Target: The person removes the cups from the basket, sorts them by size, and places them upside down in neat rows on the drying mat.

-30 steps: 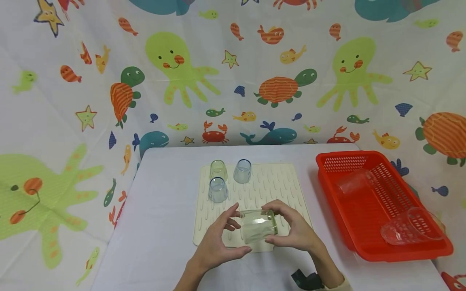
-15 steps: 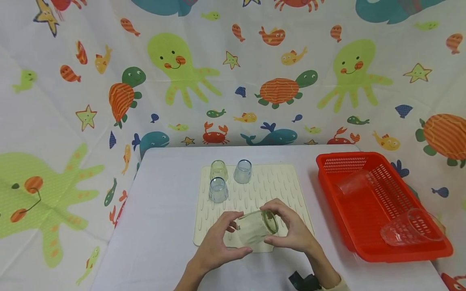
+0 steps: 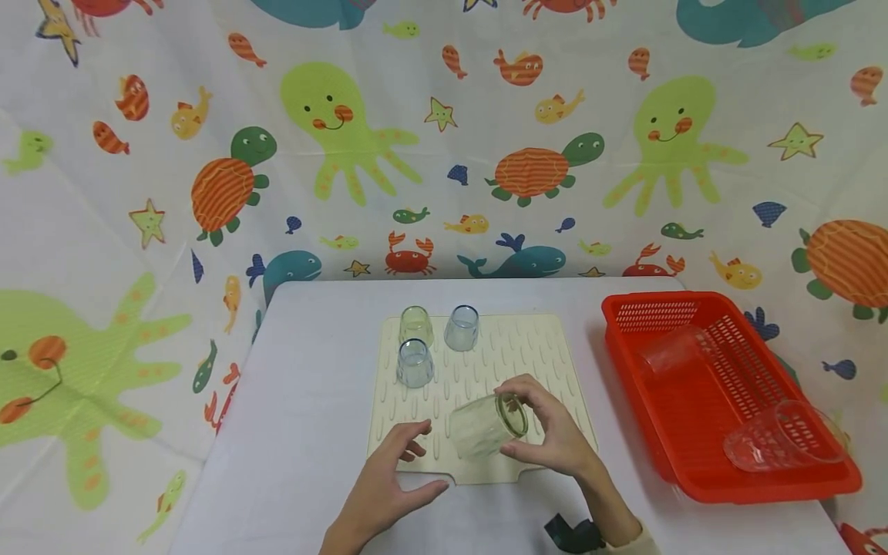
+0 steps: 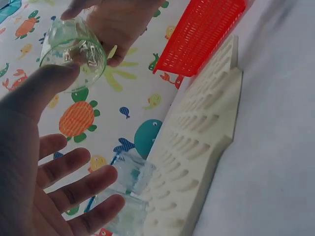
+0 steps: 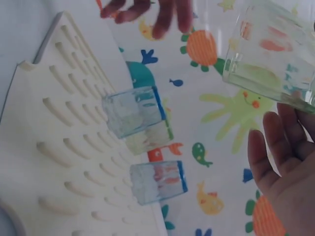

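Right hand [image 3: 560, 433] pinching green-tinted glass [image 3: 479, 428] at the rim, tilted, above near edge of cream mat [image 3: 534, 354]. Left hand [image 3: 385, 478] off the glass, thumb and fingers spread, by mat's near-left corner; three small glasses [image 3: 415, 368] toward far-left corner, red basket [image 3: 770, 493] along worktop's [image 3: 319, 370] right edge.

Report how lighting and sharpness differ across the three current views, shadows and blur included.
Head view: bright, fairly even light, with a soft shadow on the table beside the red plastic basket; left wrist view: dimmer, the left hand in shade; right wrist view: hazy and soft, the left hand blurred at the top edge, the green-tinted glass faint against the printed cloth.
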Demonstrator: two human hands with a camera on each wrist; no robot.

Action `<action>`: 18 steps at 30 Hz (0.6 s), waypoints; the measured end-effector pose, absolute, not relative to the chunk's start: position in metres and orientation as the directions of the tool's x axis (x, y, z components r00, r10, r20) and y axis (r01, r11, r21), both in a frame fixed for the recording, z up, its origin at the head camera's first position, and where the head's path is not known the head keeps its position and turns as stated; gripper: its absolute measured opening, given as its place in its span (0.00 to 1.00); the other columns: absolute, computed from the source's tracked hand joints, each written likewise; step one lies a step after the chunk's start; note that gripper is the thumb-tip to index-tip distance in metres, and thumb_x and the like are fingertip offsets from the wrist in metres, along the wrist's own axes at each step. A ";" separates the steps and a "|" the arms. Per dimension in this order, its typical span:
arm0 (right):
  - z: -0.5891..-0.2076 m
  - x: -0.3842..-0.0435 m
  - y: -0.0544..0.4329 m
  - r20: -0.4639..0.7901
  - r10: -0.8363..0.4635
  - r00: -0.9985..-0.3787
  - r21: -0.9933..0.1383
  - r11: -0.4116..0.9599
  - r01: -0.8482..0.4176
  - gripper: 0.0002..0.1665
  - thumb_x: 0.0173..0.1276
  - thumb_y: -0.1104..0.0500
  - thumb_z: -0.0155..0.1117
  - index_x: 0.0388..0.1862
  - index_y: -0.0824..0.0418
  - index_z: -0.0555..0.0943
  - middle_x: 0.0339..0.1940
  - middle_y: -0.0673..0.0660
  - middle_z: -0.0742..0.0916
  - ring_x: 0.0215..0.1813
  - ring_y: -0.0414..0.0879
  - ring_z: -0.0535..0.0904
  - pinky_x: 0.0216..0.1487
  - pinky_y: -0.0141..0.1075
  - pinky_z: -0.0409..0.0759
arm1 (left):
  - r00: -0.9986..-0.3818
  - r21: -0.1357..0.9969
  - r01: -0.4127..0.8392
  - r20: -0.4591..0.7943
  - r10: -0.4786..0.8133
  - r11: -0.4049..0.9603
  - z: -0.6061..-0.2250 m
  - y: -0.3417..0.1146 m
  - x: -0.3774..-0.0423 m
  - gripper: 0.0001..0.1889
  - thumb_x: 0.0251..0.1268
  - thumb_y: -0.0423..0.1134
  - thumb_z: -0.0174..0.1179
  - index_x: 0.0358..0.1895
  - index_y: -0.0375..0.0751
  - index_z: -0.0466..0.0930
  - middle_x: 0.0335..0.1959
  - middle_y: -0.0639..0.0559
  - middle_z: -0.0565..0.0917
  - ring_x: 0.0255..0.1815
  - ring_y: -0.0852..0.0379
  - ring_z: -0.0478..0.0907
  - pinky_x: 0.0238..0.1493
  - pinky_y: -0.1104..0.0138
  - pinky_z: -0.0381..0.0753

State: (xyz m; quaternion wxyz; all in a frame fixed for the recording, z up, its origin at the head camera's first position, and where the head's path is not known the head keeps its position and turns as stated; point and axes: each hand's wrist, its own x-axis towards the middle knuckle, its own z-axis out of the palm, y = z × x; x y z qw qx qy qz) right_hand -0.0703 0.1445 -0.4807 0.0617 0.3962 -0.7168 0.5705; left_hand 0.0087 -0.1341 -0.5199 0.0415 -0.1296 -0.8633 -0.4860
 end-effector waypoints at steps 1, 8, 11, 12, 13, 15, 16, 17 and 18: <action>-0.481 -0.071 0.145 0.534 -0.494 -0.686 -0.773 0.042 -0.633 0.38 0.49 0.66 0.79 0.61 0.66 0.75 0.52 0.57 0.82 0.50 0.43 0.76 0.48 0.33 0.81 | -0.969 0.821 0.246 0.187 0.163 0.515 -0.523 -0.138 0.011 0.41 0.47 0.48 0.79 0.67 0.64 0.70 0.60 0.65 0.78 0.46 0.58 0.83 0.47 0.65 0.88; -0.484 -0.074 0.149 0.449 -0.485 -0.750 -0.824 0.099 -0.558 0.39 0.51 0.67 0.78 0.64 0.62 0.75 0.58 0.56 0.82 0.60 0.41 0.77 0.55 0.32 0.81 | -0.985 0.722 0.127 0.174 0.000 0.680 -0.549 -0.162 0.022 0.37 0.46 0.48 0.80 0.63 0.52 0.76 0.58 0.62 0.80 0.43 0.65 0.80 0.47 0.66 0.85; -0.483 -0.076 0.150 0.429 -0.476 -0.768 -0.834 0.119 -0.539 0.39 0.52 0.67 0.78 0.64 0.61 0.75 0.59 0.55 0.82 0.61 0.41 0.77 0.56 0.33 0.81 | -0.970 0.654 0.123 0.240 -0.050 0.746 -0.561 -0.171 0.025 0.36 0.43 0.47 0.81 0.61 0.46 0.79 0.54 0.61 0.82 0.44 0.64 0.79 0.45 0.63 0.82; -0.483 -0.077 0.150 0.423 -0.471 -0.774 -0.836 0.127 -0.534 0.39 0.52 0.67 0.78 0.64 0.61 0.75 0.59 0.55 0.83 0.61 0.41 0.77 0.56 0.33 0.81 | -0.960 0.633 0.134 0.274 -0.059 0.762 -0.565 -0.174 0.025 0.36 0.41 0.47 0.81 0.60 0.45 0.80 0.54 0.59 0.83 0.45 0.63 0.79 0.44 0.61 0.81; -0.483 -0.078 0.150 0.417 -0.468 -0.779 -0.838 0.134 -0.529 0.38 0.52 0.66 0.78 0.64 0.60 0.75 0.58 0.55 0.83 0.61 0.41 0.77 0.56 0.33 0.81 | -0.949 0.611 0.146 0.309 -0.065 0.778 -0.569 -0.176 0.026 0.37 0.40 0.46 0.82 0.59 0.43 0.81 0.53 0.56 0.83 0.46 0.60 0.80 0.44 0.59 0.80; -0.483 -0.079 0.151 0.404 -0.459 -0.791 -0.842 0.150 -0.518 0.38 0.53 0.66 0.78 0.63 0.59 0.75 0.57 0.55 0.83 0.61 0.42 0.77 0.57 0.34 0.81 | -0.928 0.572 0.155 0.364 -0.080 0.806 -0.576 -0.180 0.026 0.37 0.37 0.46 0.82 0.57 0.41 0.82 0.50 0.52 0.84 0.48 0.56 0.80 0.44 0.57 0.77; -0.483 -0.080 0.151 0.398 -0.455 -0.797 -0.844 0.160 -0.513 0.37 0.53 0.66 0.78 0.63 0.58 0.75 0.57 0.54 0.83 0.60 0.42 0.77 0.57 0.34 0.81 | -0.922 0.558 0.154 0.379 -0.085 0.816 -0.579 -0.182 0.027 0.37 0.37 0.47 0.82 0.56 0.41 0.82 0.50 0.50 0.84 0.49 0.53 0.80 0.45 0.56 0.75; -0.484 -0.081 0.151 0.393 -0.450 -0.802 -0.844 0.171 -0.509 0.37 0.53 0.65 0.78 0.63 0.58 0.75 0.57 0.54 0.83 0.60 0.42 0.77 0.57 0.35 0.81 | -0.918 0.548 0.148 0.386 -0.092 0.823 -0.582 -0.183 0.027 0.37 0.36 0.47 0.82 0.56 0.40 0.82 0.50 0.48 0.84 0.51 0.51 0.80 0.47 0.55 0.74; -0.484 -0.082 0.151 0.387 -0.444 -0.808 -0.844 0.182 -0.505 0.36 0.53 0.65 0.78 0.62 0.57 0.75 0.56 0.53 0.84 0.60 0.42 0.78 0.58 0.36 0.81 | -0.916 0.538 0.138 0.388 -0.099 0.832 -0.584 -0.184 0.028 0.37 0.36 0.48 0.82 0.56 0.40 0.82 0.50 0.47 0.84 0.52 0.49 0.79 0.48 0.54 0.72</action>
